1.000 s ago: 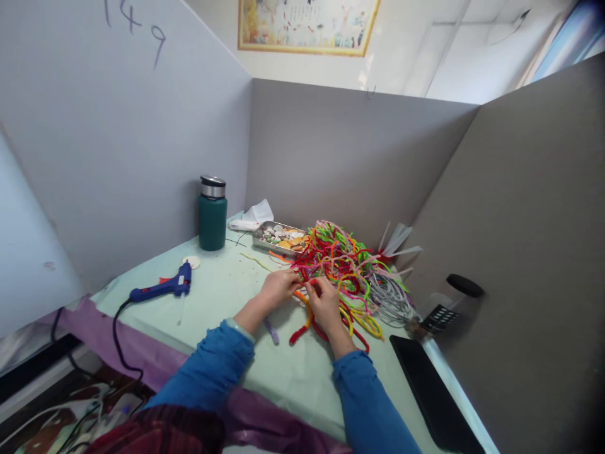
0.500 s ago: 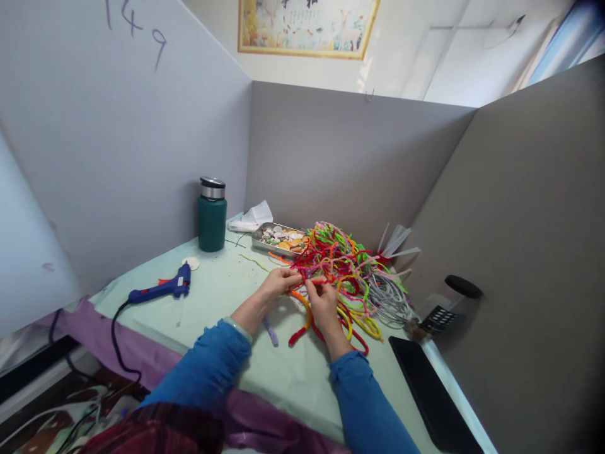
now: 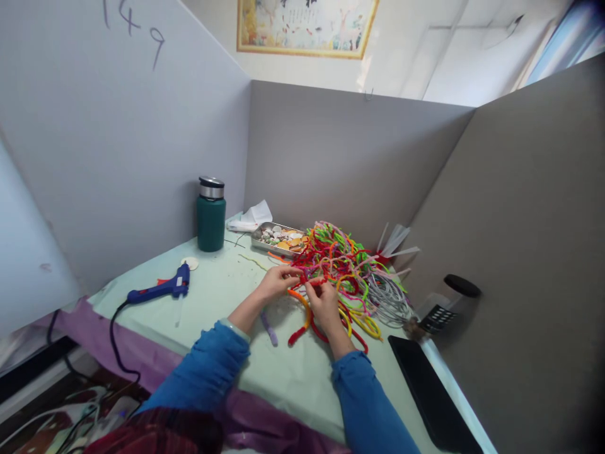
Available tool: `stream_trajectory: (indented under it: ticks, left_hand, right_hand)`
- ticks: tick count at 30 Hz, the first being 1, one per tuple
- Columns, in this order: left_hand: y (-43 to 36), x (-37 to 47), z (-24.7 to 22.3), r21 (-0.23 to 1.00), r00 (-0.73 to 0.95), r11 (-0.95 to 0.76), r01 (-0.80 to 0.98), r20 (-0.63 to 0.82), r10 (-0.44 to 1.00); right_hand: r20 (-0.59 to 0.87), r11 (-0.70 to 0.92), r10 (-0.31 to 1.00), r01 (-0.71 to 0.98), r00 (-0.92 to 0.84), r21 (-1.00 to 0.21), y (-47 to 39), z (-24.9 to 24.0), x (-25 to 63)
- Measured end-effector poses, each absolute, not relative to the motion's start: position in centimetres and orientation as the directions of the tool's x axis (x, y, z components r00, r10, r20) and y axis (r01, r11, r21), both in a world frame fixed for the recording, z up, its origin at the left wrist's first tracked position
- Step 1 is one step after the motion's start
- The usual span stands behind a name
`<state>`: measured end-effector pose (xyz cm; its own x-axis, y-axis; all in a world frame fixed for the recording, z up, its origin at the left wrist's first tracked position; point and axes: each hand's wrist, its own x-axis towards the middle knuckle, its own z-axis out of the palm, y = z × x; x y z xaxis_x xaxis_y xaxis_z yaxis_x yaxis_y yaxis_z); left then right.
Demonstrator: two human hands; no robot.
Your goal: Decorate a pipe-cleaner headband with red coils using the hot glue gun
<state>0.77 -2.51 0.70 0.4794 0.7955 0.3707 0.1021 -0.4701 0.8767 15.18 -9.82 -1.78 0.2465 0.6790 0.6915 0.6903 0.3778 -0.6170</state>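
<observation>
Just beyond our right hand (image 3: 324, 299) we saw fuzzy, matt strands (image 3: 338, 249). Past our left hand (image 3: 278, 284) we noted a shiny metal tray (image 3: 271, 248); left of that hand, a smooth plastic glue gun (image 3: 161, 291) and a matt bottle (image 3: 210, 224) with a glossy metal collar (image 3: 212, 192).

- Flat grey partition panels (image 3: 354, 145) around three sides of a pale-green-covered table (image 3: 222, 284)
- Smooth white wall (image 3: 401, 44) behind, bearing a rectangular gold-framed picture (image 3: 302, 28)
- Bright light streaks (image 3: 363, 75) below the picture

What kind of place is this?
Likely a craft workstation, judging by the glue gun, the heap of colourful fuzzy stems and the grey partition panels.
</observation>
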Motion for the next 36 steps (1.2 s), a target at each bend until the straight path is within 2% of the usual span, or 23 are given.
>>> stream_trajectory:
  ticks: [2,4,6,8,12,15,20,23,28,33,36]
  left_hand:
    - [-2.5,0.7,0.6,0.721,0.500,-0.652,0.234,0.486,0.716]
    - [-2.8,0.7,0.5,0.580,0.539,-0.735,0.351,0.517,0.665]
    - [-3.0,0.6,0.5,0.498,0.565,-0.759,0.420,0.511,0.648]
    - [-3.2,0.6,0.5,0.476,0.583,-0.764,0.435,0.498,0.642]
    - [-3.2,0.8,0.4,0.530,0.604,-0.755,0.386,0.474,0.641]
    - [-3.1,1.1,0.3,0.644,0.578,-0.695,0.321,0.449,0.682]
    - [-3.2,1.5,0.5,0.914,0.545,-0.394,0.094,0.284,0.789]
    - [-3.4,1.5,0.9,0.975,0.543,-0.217,-0.040,0.203,0.815]
    - [-3.6,1.3,1.3,0.982,0.491,-0.066,-0.177,0.146,0.859]
    - [-3.5,1.5,0.7,0.955,0.509,0.066,-0.288,0.095,0.856]
    - [-3.5,1.5,0.5,0.946,0.545,0.130,-0.298,0.057,0.837]
  right_hand:
    - [0.704,0.388,0.685,0.724,0.188,-0.571,-9.9,-1.7,15.2]
    - [0.706,0.395,0.694,0.744,0.143,-0.539,-10.1,-1.5,15.1]
    - [0.709,0.399,0.694,0.751,0.129,-0.527,-10.2,-1.4,15.1]
    - [0.707,0.400,0.692,0.738,0.145,-0.543,-10.3,-1.4,15.2]
    - [0.668,0.387,0.701,0.654,0.249,-0.650,-10.1,-1.6,15.4]
    - [0.621,0.375,0.698,0.556,0.356,-0.741,-9.7,-1.8,15.4]
    - [0.559,0.389,0.697,0.417,0.450,-0.821,-9.3,-1.8,15.3]
    - [0.533,0.391,0.717,0.375,0.449,-0.841,-9.5,-1.7,15.1]
    - [0.561,0.419,0.746,0.403,0.358,-0.814,-10.2,-1.1,14.2]
    - [0.691,0.475,0.685,0.577,0.232,-0.664,-10.6,-0.8,13.0]
    - [0.709,0.458,0.673,0.634,0.212,-0.624,-10.6,-0.9,13.1]
